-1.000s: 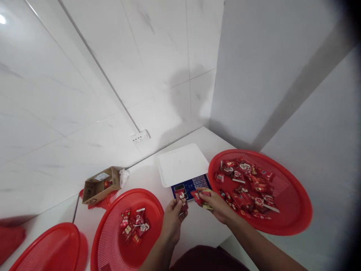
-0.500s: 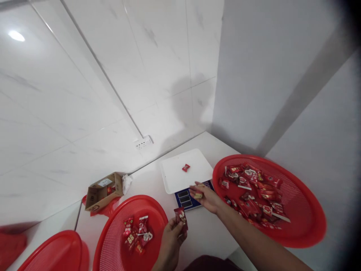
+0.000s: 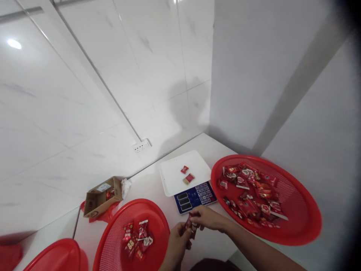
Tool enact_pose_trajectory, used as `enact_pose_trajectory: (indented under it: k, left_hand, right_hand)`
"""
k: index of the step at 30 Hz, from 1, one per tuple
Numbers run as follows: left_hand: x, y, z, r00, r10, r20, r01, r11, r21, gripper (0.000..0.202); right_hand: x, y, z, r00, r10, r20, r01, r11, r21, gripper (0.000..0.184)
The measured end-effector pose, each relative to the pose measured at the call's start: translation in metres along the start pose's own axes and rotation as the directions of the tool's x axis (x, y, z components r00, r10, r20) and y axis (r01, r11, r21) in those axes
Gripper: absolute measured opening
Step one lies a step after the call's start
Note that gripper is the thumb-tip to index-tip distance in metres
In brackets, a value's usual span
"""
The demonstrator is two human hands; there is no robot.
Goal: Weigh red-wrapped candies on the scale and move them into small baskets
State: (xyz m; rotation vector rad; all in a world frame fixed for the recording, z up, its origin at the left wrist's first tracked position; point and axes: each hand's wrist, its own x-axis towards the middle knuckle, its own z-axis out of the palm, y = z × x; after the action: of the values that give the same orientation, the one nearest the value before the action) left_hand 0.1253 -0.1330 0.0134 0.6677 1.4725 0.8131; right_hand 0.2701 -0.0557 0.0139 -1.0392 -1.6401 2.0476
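Both hands meet in front of the digital scale (image 3: pixel 194 197), over the table's near part. My left hand (image 3: pixel 179 237) is closed on a dark red candy packet (image 3: pixel 193 230). The fingers of my right hand (image 3: pixel 207 218) pinch the same packet from its upper right side, covering part of it. On the scale's white tray (image 3: pixel 175 165) lie a small red wrapped candy (image 3: pixel 184 169) and a red-and-gold wrapped candy (image 3: pixel 188 178). Left of my hands, a red basket (image 3: pixel 109 229) holds several wrapped candies (image 3: pixel 138 241).
A larger red basket (image 3: pixel 307 210) with many candy packets (image 3: pixel 251 195) stands at the right, against the grey wall. An open cardboard box (image 3: pixel 98 203) sits at the back left. Another red basket (image 3: pixel 56 256) is at the lower left. A power socket (image 3: pixel 142 146) is on the tiled wall.
The red-and-gold candy has left my right hand and now lies on the scale's tray. My right hand has come back to the packet in my left hand and grips it too.
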Motion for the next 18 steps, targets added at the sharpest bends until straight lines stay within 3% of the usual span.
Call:
enact_pose_trajectory:
  k: [3, 6, 8, 10, 12, 14, 16, 18]
  left_hand:
    - [0.001, -0.001, -0.001, 0.996, -0.023, -0.084, 0.013, 0.993, -0.119, 0.039]
    - [-0.002, 0.001, -0.003, 0.996, -0.039, -0.084, 0.022, 0.981, -0.194, 0.039]
    - [-0.004, 0.000, -0.006, 0.996, -0.052, -0.070, 0.038, 0.980, -0.197, 0.040]
    - [-0.004, -0.004, -0.009, 0.996, -0.069, -0.063, 0.055, 0.978, -0.201, 0.042]
    - [-0.003, -0.010, -0.014, 0.995, -0.094, -0.044, 0.083, 0.975, -0.207, 0.046]
    - [0.001, -0.017, -0.018, 0.993, -0.116, -0.013, 0.111, 0.972, -0.206, 0.049]
    - [0.005, -0.023, -0.022, 0.990, -0.138, 0.007, 0.137, 0.971, -0.194, 0.050]
    - [0.008, -0.026, -0.024, 0.990, -0.141, -0.009, 0.137, 0.974, -0.183, 0.049]
  right_hand:
    - [0.016, -0.011, -0.011, 0.984, -0.017, -0.180, 0.053, 0.979, 0.197, 0.020]
    - [0.031, -0.018, -0.020, 0.949, 0.032, -0.312, 0.120, 0.882, 0.455, 0.040]
    - [0.034, -0.014, -0.028, 0.921, 0.074, -0.383, 0.135, 0.860, 0.491, 0.052]
    - [0.032, -0.003, -0.042, 0.874, 0.055, -0.483, 0.166, 0.900, 0.403, 0.055]
    - [0.021, 0.014, -0.067, 0.768, -0.011, -0.640, 0.169, 0.968, 0.186, 0.052]
    - [0.002, 0.031, -0.103, 0.601, -0.082, -0.795, 0.069, 0.996, -0.051, 0.048]
    - [-0.024, 0.047, -0.142, 0.469, -0.072, -0.880, -0.039, 0.994, -0.103, 0.055]
    - [-0.050, 0.060, -0.177, 0.374, -0.039, -0.926, -0.115, 0.989, -0.089, 0.065]
